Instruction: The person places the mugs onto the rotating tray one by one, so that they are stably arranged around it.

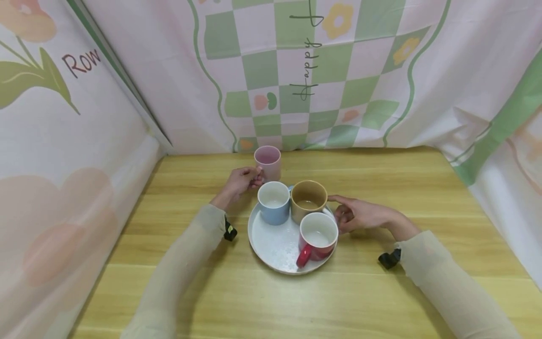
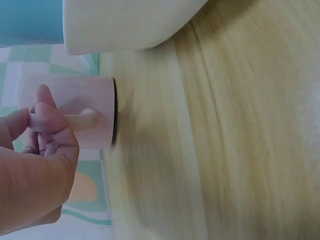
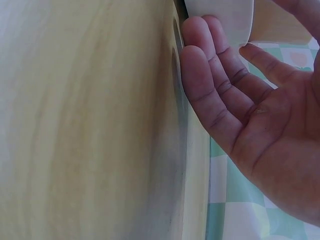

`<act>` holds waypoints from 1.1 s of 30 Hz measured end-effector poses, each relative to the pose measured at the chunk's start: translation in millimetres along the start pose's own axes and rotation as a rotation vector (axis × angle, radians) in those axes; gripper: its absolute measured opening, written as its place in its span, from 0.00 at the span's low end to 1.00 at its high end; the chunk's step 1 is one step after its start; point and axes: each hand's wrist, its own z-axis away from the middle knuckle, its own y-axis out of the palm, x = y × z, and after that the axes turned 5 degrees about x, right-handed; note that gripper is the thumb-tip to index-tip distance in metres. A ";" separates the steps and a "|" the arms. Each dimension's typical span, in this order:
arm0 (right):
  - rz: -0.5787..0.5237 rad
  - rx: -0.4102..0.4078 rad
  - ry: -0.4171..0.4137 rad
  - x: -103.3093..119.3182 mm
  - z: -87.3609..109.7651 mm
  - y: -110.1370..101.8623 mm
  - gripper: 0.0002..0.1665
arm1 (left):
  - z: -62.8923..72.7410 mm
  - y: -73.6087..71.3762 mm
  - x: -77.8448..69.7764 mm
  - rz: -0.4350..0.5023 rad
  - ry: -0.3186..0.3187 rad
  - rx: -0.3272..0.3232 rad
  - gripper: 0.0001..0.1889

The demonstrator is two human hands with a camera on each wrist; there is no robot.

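My left hand (image 1: 240,182) pinches the handle (image 2: 82,121) of a pink mug (image 1: 273,172) behind the tray's left side. Whether that mug's base touches the table, I cannot tell. A round white tray (image 1: 271,249) lies on the table, bearing a light blue mug (image 1: 274,215), a tan mug (image 1: 298,213) and a red mug (image 1: 322,253) with white inside. At the tray's right edge is my right hand (image 1: 362,215), its index finger extended towards the tan mug. In the right wrist view its loosely bent fingers (image 3: 197,70) rest against the tray's side.
The wooden table (image 1: 262,306) runs back to a hanging patterned curtain (image 1: 296,113). Another printed cloth (image 1: 76,155) walls off the left side, and more cloth (image 1: 512,188) hangs along the right. A black band device (image 1: 389,259) sits on each wrist.
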 end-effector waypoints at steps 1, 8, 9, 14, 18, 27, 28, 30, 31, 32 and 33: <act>-0.001 0.000 0.001 0.1 0.0 0.0 0.53 | 0.2 -0.3 0.3 0.002 0.005 0.002 0.18; -0.007 0.003 -0.002 0.8 0.3 0.3 0.53 | 3.4 -4.1 -0.5 -0.003 0.039 0.012 0.19; -0.006 0.003 -0.006 0.8 0.3 0.3 0.53 | 4.1 -4.6 -0.8 -0.001 0.046 0.013 0.19; -0.003 0.006 -0.022 -0.2 0.4 0.3 0.53 | 9.1 -6.9 -3.0 0.013 0.077 0.020 0.19; 0.002 0.004 -0.019 0.1 -0.1 0.4 0.53 | 14.2 -10.4 -3.7 0.018 0.096 0.027 0.18; -0.001 0.000 -0.011 0.0 0.3 1.7 0.54 | 29.3 -20.3 -2.7 0.001 0.108 0.026 0.18; 0.001 -0.001 -0.013 -0.4 0.3 1.6 0.54 | 31.5 -21.3 -3.2 -0.004 0.106 0.026 0.18; 0.006 -0.003 -0.015 -0.8 0.4 1.3 0.54 | 35.8 -23.1 -4.4 -0.015 0.103 0.027 0.19; 0.008 -0.004 -0.016 -0.8 0.5 1.3 0.54 | 37.9 -24.0 -4.7 -0.020 0.103 0.030 0.19; 0.008 -0.004 -0.017 -0.7 0.6 1.3 0.54 | 39.9 -24.9 -4.9 -0.026 0.103 0.033 0.19; 0.009 -0.005 -0.017 -0.5 0.7 1.4 0.54 | 41.6 -26.0 -4.5 -0.034 0.105 0.040 0.20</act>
